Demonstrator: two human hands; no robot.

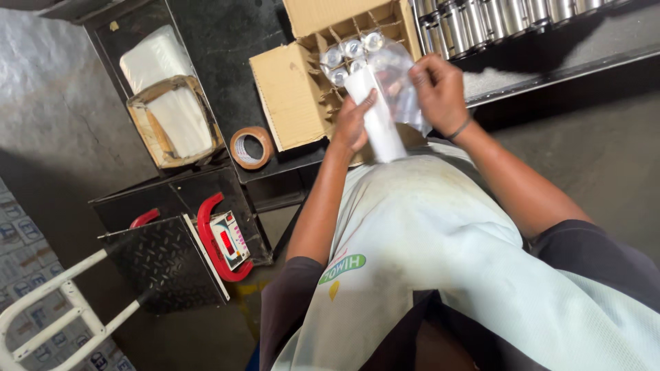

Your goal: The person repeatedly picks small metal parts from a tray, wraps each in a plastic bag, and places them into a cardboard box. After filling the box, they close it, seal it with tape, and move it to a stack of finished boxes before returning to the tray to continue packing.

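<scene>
White tube [379, 124] is held upright-ish over the near edge of the cardboard box [292, 96], w/ a clear plastic bag [395, 75] around its upper part. Left hand [352, 125] is wrapped round the tube's lower half, fingers clamped on it, prob. to steady it while the bag is worked. Right hand [438, 91] is at the bag's right side, fingers pinched together on the plastic film, so the bag is kept taut/open against the tube.

Box: brown, flaps folded out to left and far side, card dividers inside; several round shiny caps [352, 49] seen standing in the cells, i.e. items are stored upright, one per cell. Box sits on a dark table [220, 41], close to the body so reach is short.

Far right: row of shiny metal cylinders [495, 17] lined up on a shelf, touching each other.

Left on table: flat carton tray [175, 120] w/ white sheets stacked in it; brown tape roll [251, 148] lying flat just left of the box.

Near left on floor: platform scale [168, 264], black chequered plate, red handles, small display panel w/ red readout and pink buttons [230, 240]. White tube frame [55, 309] at bottom left corner. Printed patterned sheets at far-left edge; print too small to be made out.

Apron [440, 247]: pale, w/ a small green oval label at the near left.
</scene>
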